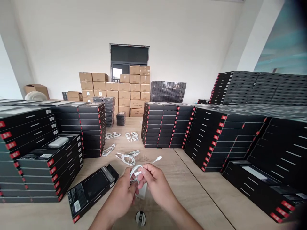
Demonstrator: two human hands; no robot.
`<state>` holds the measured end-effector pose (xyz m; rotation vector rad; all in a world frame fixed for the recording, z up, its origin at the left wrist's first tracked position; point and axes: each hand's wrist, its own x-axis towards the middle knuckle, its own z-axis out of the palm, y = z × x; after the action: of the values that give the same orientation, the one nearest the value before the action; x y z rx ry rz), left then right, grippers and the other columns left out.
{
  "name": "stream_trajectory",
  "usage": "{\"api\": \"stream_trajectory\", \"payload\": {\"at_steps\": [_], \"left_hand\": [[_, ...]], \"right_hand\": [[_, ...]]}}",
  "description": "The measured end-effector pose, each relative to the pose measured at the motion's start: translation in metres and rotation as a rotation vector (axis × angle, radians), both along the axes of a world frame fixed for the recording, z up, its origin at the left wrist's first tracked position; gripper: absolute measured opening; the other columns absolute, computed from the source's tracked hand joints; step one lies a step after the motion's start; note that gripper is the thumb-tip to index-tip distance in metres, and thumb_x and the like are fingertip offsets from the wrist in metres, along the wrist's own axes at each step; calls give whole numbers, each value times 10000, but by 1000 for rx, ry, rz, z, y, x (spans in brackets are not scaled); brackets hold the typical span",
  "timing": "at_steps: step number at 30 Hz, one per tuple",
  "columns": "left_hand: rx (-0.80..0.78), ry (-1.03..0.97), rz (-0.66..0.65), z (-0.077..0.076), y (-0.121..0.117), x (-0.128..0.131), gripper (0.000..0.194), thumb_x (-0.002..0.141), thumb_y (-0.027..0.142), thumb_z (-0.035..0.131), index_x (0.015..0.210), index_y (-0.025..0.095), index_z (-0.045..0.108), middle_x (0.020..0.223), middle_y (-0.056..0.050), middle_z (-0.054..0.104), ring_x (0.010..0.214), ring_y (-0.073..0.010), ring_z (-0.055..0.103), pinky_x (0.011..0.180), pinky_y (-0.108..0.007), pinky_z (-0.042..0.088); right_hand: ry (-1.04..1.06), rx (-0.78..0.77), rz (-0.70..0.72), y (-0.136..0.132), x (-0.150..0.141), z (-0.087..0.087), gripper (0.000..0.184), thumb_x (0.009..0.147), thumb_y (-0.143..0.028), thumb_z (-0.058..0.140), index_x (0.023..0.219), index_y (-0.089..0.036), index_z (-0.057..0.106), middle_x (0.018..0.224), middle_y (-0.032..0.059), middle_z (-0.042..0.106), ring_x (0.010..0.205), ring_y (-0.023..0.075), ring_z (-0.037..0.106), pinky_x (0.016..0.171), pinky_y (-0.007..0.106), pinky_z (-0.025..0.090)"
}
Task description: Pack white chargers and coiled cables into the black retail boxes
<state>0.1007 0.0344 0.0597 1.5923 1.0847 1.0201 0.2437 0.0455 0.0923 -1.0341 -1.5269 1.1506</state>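
Flanking held cable (137, 173): box stacks (91, 131); open box (93, 188) beside left hand (123, 191).

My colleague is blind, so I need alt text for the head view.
A person's left hand and right hand hold a coiled white cable over a tan table. More white cables lie beyond them, a black box lies to their left, and stacks of black boxes stand on both sides.

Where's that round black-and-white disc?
The disc is at the bottom of the head view, just left of centre, lower than the left hand and the right hand, which hold a white cable.
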Motion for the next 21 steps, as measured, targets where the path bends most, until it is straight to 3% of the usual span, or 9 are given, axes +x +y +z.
{"api": "stream_trajectory", "payload": {"at_steps": [2,4,8,10,12,16,18,21], "left_hand": [[-4,-34,-32,2,0,0,192,888,415,472,896,223,470,705,25,569,451,-104,498,431,-225,397],[-22,-74,-62,3,1,1,261,888,478,462,903,217,472,686,30,563,425,-96,485,411,-220,372],[-39,-210,-6,5,2,7,337,879,547,444,879,210,461,603,55,544,361,-76,435,379,-204,293],[-67,-296,14,7,0,11,343,865,551,465,851,209,454,576,60,545,352,-70,427,379,-197,261],[-135,-366,-14,9,-2,16,344,849,547,491,884,206,464,569,55,561,353,-70,428,380,-192,226],[-241,-349,-148,10,-6,24,352,824,533,529,903,190,508,583,32,575,379,-79,447,388,-195,201],[-194,-277,-190,10,-5,20,345,829,526,525,870,183,526,633,15,584,441,-90,480,424,-203,257],[-53,-136,-108,11,-1,-1,267,840,456,517,853,190,539,719,4,590,595,-123,520,554,-232,360]], "right_hand": [[30,-83,73,1,0,-1,356,861,-491,513,671,-200,591,540,-14,609,433,138,552,428,226,341],[-21,-41,50,1,1,-3,356,851,-487,534,666,-196,623,514,-24,576,423,130,514,425,228,331],[-139,310,-282,5,4,-10,150,766,-371,668,762,-224,698,582,-29,573,545,145,511,558,254,412],[-69,368,-424,6,4,-11,190,713,-337,724,866,-231,683,663,-29,587,577,141,509,583,254,425],[84,298,-402,6,3,-8,289,699,-367,748,932,-226,650,783,-6,630,658,152,560,619,255,454],[414,-32,-67,1,-4,-2,367,762,-511,685,979,-215,658,993,79,695,920,229,646,713,300,499],[584,-161,-18,1,-6,-1,350,752,-515,700,927,-214,664,879,56,707,813,216,674,654,295,502],[819,-214,-112,9,3,-3,309,717,-483,744,825,-214,638,603,-45,605,516,128,585,527,258,471]]}}
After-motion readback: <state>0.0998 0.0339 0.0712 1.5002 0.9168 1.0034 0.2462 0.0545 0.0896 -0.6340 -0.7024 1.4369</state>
